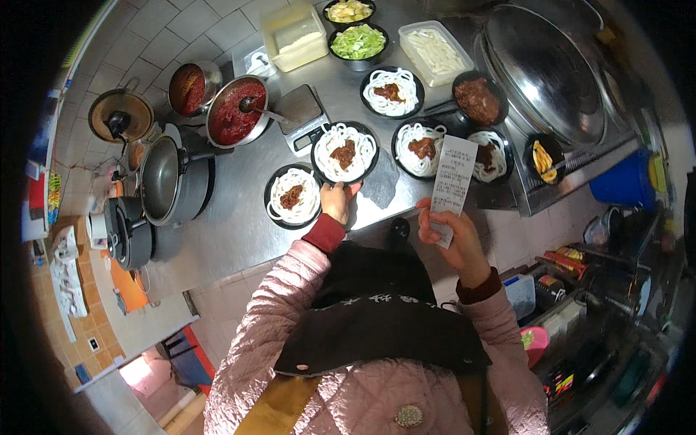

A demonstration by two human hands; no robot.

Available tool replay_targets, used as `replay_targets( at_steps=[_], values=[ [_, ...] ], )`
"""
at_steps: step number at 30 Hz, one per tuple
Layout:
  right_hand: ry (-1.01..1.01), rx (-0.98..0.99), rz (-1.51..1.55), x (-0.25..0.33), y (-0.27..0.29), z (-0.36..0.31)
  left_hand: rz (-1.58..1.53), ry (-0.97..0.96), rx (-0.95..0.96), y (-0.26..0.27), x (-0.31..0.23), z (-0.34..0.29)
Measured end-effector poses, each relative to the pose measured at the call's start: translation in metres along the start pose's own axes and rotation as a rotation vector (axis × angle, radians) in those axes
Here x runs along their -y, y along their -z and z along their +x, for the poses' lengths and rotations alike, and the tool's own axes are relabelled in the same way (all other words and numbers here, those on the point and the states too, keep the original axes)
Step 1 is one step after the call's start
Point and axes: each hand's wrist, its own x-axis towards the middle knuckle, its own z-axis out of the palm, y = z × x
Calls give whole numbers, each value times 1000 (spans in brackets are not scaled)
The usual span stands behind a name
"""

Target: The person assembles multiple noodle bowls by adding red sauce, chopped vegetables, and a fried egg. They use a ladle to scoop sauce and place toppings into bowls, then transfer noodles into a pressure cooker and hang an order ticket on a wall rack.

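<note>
My left hand [336,202] grips the near rim of a black bowl of thick white noodles [335,138] topped with brown meat sauce. Close by on its left stands a second noodle bowl [290,194] with the same topping. In my right hand [462,246] is a long white paper receipt [457,170], pinched near its lower part. The receipt partly covers a third bowl of noodles [409,148] and another sauced noodle bowl [488,161] behind it. Farther back sits one more such bowl [392,87].
Behind the bowls are a digital scale [301,116], a steel bowl of red sauce [243,109] with a ladle, shredded greens [359,42] and plastic tubs [293,43]. Dark pots [163,177] stand left. A pan of meat sauce [478,100] and a large domed lid [544,69] are right.
</note>
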Motion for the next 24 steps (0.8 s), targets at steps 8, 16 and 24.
replay_targets(
  at_steps=[8, 16, 24],
  values=[
    [13, -57, -139, 20, 10, 62, 84, 8, 14, -13, -41, -46],
    [-68, -4, 66, 12, -22, 151, 327, 41, 277, -26, -159, -87],
    [-155, -63, 220, 8, -45, 186, 484, 71, 445, -34, -224, -74]
  ],
)
